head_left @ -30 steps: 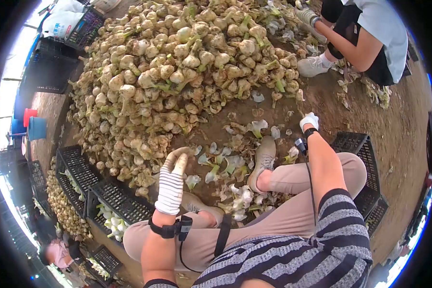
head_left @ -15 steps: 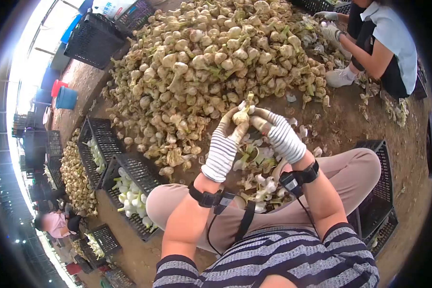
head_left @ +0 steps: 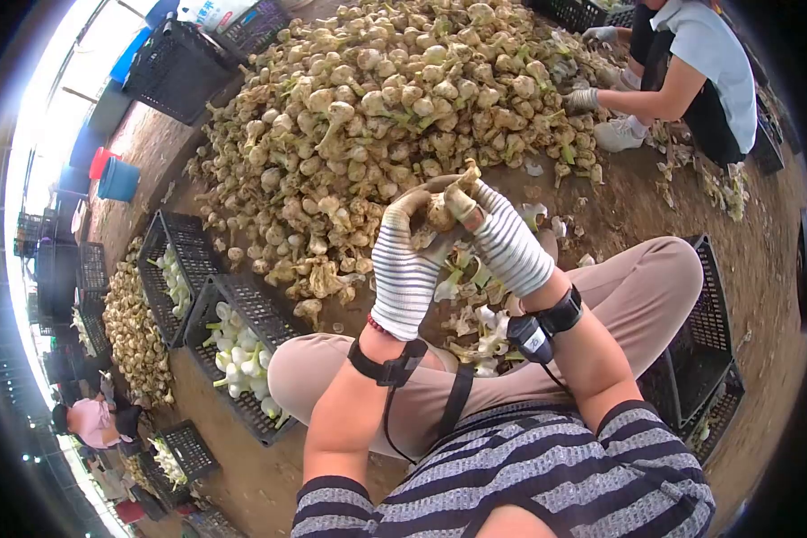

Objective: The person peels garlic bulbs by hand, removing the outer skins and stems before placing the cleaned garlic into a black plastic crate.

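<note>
A brownish garlic bulb [head_left: 439,215] with a short stalk is held between my two hands, above the front edge of a garlic pile [head_left: 350,117]. My left hand [head_left: 405,260], in a striped white glove with soiled fingertips, is closed around the bulb from the left. My right hand [head_left: 509,240], gloved alike, grips it from the right, its fingers by the stalk. Fingers hide part of the bulb. Below my hands, peeled skins and leaf scraps [head_left: 484,336] lie between my legs.
Black crates with whitish cleaned garlic [head_left: 242,359] stand left of my knee. Another black crate [head_left: 704,359] is at my right. A co-worker [head_left: 681,81] crouches at the pile's right side. A blue bucket [head_left: 118,179] stands far left, and another person [head_left: 94,417] sits at lower left.
My hands have drawn closer together around the garlic, and my left glove has turned, showing more of its back. The co-worker's hands have moved down toward the pile. The view has shifted slightly.
</note>
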